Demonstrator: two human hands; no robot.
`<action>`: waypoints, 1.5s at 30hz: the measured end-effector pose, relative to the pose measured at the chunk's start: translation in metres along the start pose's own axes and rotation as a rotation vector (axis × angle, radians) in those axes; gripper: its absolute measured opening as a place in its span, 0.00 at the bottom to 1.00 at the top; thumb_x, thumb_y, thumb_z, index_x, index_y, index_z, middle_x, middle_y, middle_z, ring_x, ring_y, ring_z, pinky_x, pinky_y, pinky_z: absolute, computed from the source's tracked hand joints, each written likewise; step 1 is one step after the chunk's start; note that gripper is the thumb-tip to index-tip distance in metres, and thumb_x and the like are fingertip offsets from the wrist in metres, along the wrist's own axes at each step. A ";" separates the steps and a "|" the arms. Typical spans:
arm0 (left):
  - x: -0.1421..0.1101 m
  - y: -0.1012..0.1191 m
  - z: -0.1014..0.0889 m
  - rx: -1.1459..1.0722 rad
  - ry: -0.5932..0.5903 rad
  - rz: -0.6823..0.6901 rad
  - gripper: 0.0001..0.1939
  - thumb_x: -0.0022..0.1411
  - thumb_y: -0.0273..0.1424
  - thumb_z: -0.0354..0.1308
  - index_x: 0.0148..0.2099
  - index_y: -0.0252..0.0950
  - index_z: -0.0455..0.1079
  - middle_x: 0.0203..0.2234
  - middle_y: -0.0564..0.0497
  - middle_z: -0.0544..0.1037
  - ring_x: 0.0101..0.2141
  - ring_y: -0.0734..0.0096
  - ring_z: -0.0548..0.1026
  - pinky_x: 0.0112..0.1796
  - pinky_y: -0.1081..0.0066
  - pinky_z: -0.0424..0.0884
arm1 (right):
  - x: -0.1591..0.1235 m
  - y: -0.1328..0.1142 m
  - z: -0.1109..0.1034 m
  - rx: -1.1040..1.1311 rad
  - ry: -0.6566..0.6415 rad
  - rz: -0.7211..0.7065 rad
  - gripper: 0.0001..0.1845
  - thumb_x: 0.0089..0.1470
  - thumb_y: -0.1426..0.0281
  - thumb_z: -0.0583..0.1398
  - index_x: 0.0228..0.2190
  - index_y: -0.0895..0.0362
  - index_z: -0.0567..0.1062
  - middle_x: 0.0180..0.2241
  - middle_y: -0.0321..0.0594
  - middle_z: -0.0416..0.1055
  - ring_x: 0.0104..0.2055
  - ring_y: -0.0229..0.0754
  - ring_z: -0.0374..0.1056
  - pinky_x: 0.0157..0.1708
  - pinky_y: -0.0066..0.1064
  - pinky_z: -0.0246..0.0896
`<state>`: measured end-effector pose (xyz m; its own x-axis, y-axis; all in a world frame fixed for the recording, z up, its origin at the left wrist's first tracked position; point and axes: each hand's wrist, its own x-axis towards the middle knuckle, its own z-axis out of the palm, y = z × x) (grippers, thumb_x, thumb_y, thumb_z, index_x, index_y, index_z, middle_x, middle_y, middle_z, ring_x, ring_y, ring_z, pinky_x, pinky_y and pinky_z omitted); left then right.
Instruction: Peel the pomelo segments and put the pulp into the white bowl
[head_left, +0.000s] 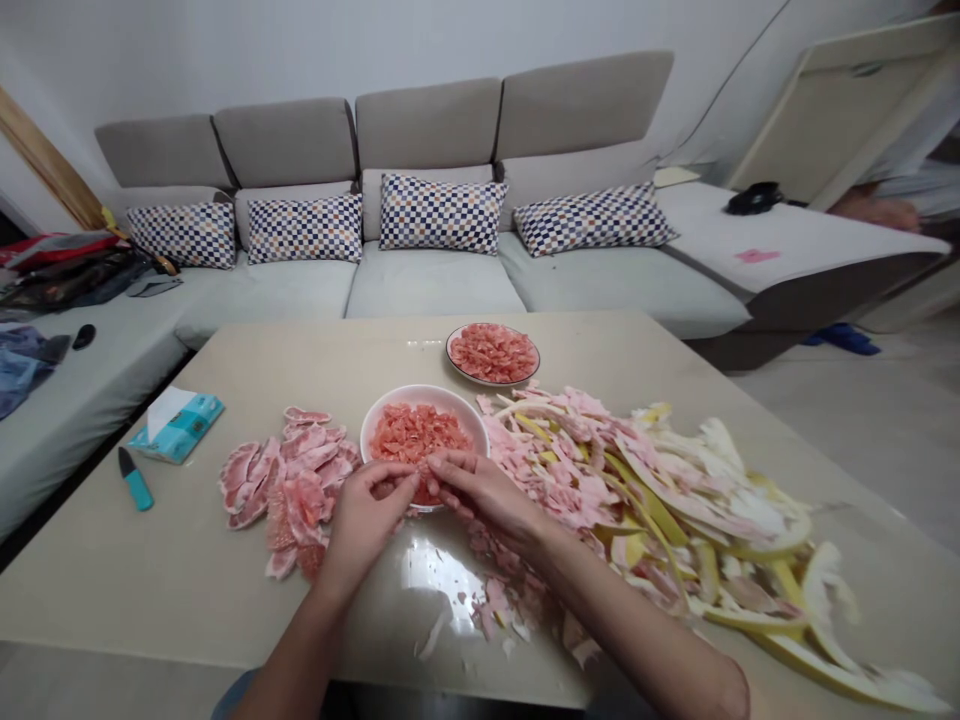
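Both my hands meet over the near rim of a white bowl (480, 432) of pink pomelo pulp (420, 430). My left hand (379, 505) is closed in a pinch, its thumb and forefinger on a small piece of pomelo pulp (424, 478). Pinching the same piece from the other side is my right hand (480, 490). The fingers partly hide that piece. Left of the bowl lie pomelo segments (300, 480), pink with pale membrane. A heap of yellow-white peel and pink membrane scraps (637, 490) spreads to the right.
Behind the bowl, a dark-rimmed plate (493, 355) holds more pulp. A teal-handled knife (136, 480) and a tissue pack (178, 425) lie at the table's left. A grey sofa (442, 285) with checkered cushions stands beyond. Part of another person (885, 205) shows at far right.
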<state>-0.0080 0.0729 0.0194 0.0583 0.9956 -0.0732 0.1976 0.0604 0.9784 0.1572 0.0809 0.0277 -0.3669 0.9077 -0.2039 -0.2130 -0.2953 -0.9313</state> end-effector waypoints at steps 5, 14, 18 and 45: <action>-0.001 -0.002 -0.001 0.114 0.045 0.135 0.07 0.55 0.33 0.60 0.33 0.37 0.78 0.27 0.50 0.76 0.24 0.71 0.70 0.24 0.74 0.63 | -0.001 -0.002 -0.001 -0.051 -0.001 0.010 0.21 0.49 0.52 0.63 0.23 0.59 0.72 0.18 0.30 0.66 0.16 0.27 0.49 0.16 0.24 0.37; -0.006 0.009 0.002 0.256 0.151 0.357 0.05 0.54 0.28 0.59 0.28 0.38 0.75 0.24 0.52 0.75 0.27 0.68 0.70 0.32 0.72 0.63 | 0.000 0.004 0.005 -0.033 0.057 -0.036 0.20 0.45 0.54 0.66 0.25 0.60 0.76 0.21 0.35 0.70 0.17 0.29 0.55 0.15 0.23 0.45; -0.008 0.011 0.003 0.263 0.179 0.420 0.05 0.54 0.25 0.59 0.29 0.39 0.74 0.25 0.52 0.76 0.29 0.67 0.72 0.35 0.70 0.64 | 0.000 0.007 0.013 0.143 0.088 -0.012 0.20 0.43 0.56 0.68 0.21 0.61 0.75 0.18 0.33 0.67 0.17 0.27 0.52 0.16 0.22 0.44; -0.007 0.001 0.006 -0.249 -0.018 -0.066 0.14 0.52 0.40 0.64 0.36 0.34 0.74 0.23 0.55 0.72 0.14 0.83 0.61 0.17 0.78 0.62 | 0.000 -0.001 0.001 0.379 0.132 0.080 0.19 0.40 0.61 0.72 0.21 0.61 0.70 0.20 0.30 0.62 0.17 0.24 0.46 0.13 0.18 0.39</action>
<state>-0.0024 0.0656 0.0200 0.0716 0.9876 -0.1399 -0.0453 0.1434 0.9886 0.1563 0.0807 0.0286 -0.2820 0.9004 -0.3314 -0.5159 -0.4336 -0.7388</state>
